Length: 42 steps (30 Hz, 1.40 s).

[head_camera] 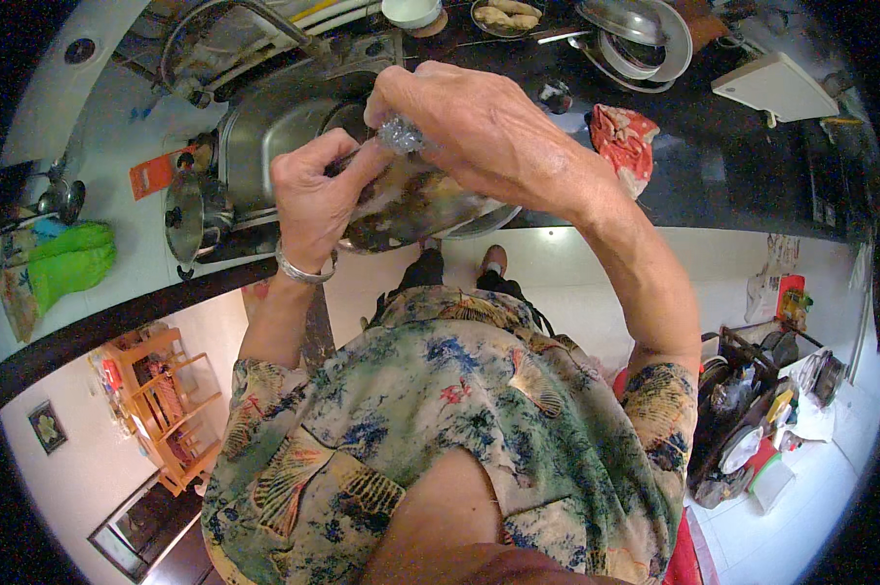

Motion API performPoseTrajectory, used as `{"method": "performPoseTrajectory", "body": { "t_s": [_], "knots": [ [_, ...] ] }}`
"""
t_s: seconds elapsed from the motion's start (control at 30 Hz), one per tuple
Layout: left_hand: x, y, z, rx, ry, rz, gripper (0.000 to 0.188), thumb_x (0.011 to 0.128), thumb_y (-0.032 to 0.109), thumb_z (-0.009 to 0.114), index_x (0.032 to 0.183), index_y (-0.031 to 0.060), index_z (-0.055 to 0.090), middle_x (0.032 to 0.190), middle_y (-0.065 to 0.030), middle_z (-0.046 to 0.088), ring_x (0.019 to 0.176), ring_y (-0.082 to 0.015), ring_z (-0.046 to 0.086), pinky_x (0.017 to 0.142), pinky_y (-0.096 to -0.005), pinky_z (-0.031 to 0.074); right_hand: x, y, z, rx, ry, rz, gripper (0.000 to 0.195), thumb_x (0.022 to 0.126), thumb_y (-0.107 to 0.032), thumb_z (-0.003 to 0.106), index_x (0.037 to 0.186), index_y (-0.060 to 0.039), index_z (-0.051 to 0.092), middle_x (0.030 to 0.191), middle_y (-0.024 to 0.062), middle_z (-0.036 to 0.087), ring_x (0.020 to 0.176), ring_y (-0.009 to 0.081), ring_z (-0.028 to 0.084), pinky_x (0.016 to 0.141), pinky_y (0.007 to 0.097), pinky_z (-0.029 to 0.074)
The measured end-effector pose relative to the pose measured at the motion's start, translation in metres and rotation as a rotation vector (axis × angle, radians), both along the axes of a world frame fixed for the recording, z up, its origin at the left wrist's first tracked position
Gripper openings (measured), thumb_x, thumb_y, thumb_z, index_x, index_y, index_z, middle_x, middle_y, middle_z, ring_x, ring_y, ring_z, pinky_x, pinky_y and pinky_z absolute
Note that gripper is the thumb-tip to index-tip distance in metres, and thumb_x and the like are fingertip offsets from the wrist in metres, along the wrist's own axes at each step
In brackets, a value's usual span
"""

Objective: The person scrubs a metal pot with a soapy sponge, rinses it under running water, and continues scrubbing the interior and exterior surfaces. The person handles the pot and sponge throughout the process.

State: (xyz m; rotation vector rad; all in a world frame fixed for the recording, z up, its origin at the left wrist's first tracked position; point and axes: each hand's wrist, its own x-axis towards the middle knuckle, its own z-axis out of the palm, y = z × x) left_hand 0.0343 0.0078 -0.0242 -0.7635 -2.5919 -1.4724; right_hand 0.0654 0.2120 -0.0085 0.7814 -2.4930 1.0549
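My right hand point(476, 124) is closed on a shiny steel-wool scourer point(400, 136), which shows under its fingers. Close beside it, my left hand point(326, 190), with a silver bracelet on the wrist, grips the edge of a large metal pan point(418, 201) with dark and brown patches. The two hands nearly touch at the pan's upper left part, and my right hand hides some of it. The pan is tilted, at the right side of a stainless steel sink point(264, 146). Below its right edge shows the rim of another round vessel point(487, 225).
Left of the sink are a lidded pot point(185, 216), an orange packet point(158, 174) and a green cloth or bag point(74, 259). To the right lie a red patterned cloth point(622, 142), nested bowls with a lid point(641, 44) and a white board point(776, 88). A faucet point(301, 36) stands behind.
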Motion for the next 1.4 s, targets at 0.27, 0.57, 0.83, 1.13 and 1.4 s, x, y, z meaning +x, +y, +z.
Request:
{"method": "performPoseTrajectory", "body": {
  "t_s": [0.27,0.57,0.83,1.13,1.4],
  "knots": [
    [-0.004,-0.020,0.010,0.012,-0.062,0.157,0.037,0.087,0.024,0.073,0.062,0.0039,0.055,0.058,0.0079,0.045,0.056,-0.0023,0.035,0.049,-0.0217,0.029,0.020,0.035,-0.001,-0.490,0.112,-0.278,0.030,0.080,0.006,0.063,0.108,-0.0053,0.059,0.108,0.0114,0.065,0.104,0.0256,0.062,0.087,0.0344,0.051],
    [-0.008,-0.017,0.000,0.067,-0.047,0.208,0.034,0.084,0.024,0.077,0.063,0.0013,0.061,0.056,0.0074,0.049,0.055,-0.0011,0.039,0.048,-0.0195,0.030,0.028,0.011,-0.038,-0.480,0.189,-0.535,0.022,0.079,-0.005,0.071,0.099,-0.0038,0.063,0.098,0.0120,0.064,0.093,0.0299,0.061,0.082,0.0364,0.049],
    [0.001,-0.011,-0.005,-0.051,0.058,0.185,0.032,0.084,0.022,0.077,0.065,0.0014,0.062,0.057,0.0054,0.051,0.056,-0.0025,0.040,0.050,-0.0217,0.033,0.018,-0.003,-0.055,-0.215,0.310,-0.494,0.023,0.071,0.004,0.066,0.093,-0.0028,0.064,0.096,0.0108,0.066,0.091,0.0297,0.062,0.079,0.0358,0.050],
    [0.004,-0.008,-0.012,-0.005,0.053,0.164,0.027,0.082,0.019,0.078,0.067,0.0012,0.064,0.058,0.0051,0.054,0.057,-0.0022,0.042,0.050,-0.0214,0.034,0.024,0.010,-0.057,-0.416,0.157,-0.603,0.016,0.081,0.002,0.064,0.097,-0.0015,0.062,0.095,0.0096,0.066,0.084,0.0217,0.065,0.076,0.0306,0.051],
    [0.004,-0.003,-0.008,-0.030,0.138,0.077,0.028,0.078,0.012,0.080,0.063,-0.0008,0.061,0.053,0.0038,0.046,0.051,-0.0019,0.038,0.044,-0.0209,0.030,0.007,0.017,-0.041,-0.141,0.204,-0.259,0.028,0.075,-0.002,0.065,0.102,-0.0023,0.056,0.098,0.0179,0.059,0.096,0.0377,0.056,0.083,0.0444,0.046]
  ]
}}
